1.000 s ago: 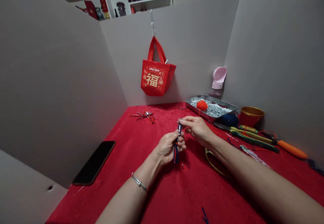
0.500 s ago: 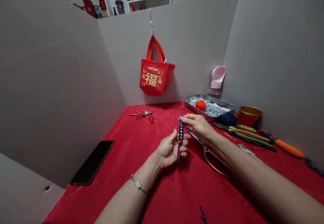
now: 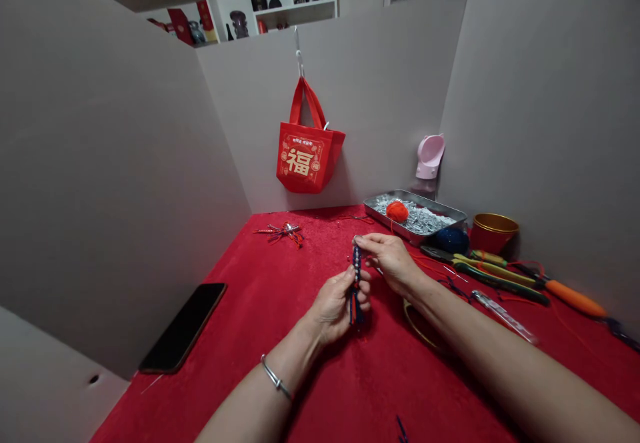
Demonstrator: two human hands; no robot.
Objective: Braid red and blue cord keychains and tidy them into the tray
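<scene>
A braided cord keychain (image 3: 357, 263), dark blue with pale beads down its middle and blue and red tassel ends, hangs upright between my hands over the red cloth. My left hand (image 3: 337, 304) is closed on its lower part, thumb in front and fingers behind. At the top, my right hand (image 3: 387, 256) pinches the keychain near a small metal ring. Gold-handled scissors (image 3: 420, 326) lie beneath my right forearm, mostly hidden by it.
A black phone (image 3: 183, 327) lies at the left. Back right are a metal tray (image 3: 415, 231) with silvery pieces and an orange yarn ball (image 3: 397, 211), a red cup (image 3: 494, 236), and pliers (image 3: 490, 269). A red bag (image 3: 310, 156) hangs on the back panel.
My left thumb has come down onto the keychain, where it stood apart before. The tassel ends look more spread, and my right hand has shifted slightly, covering more of the scissors.
</scene>
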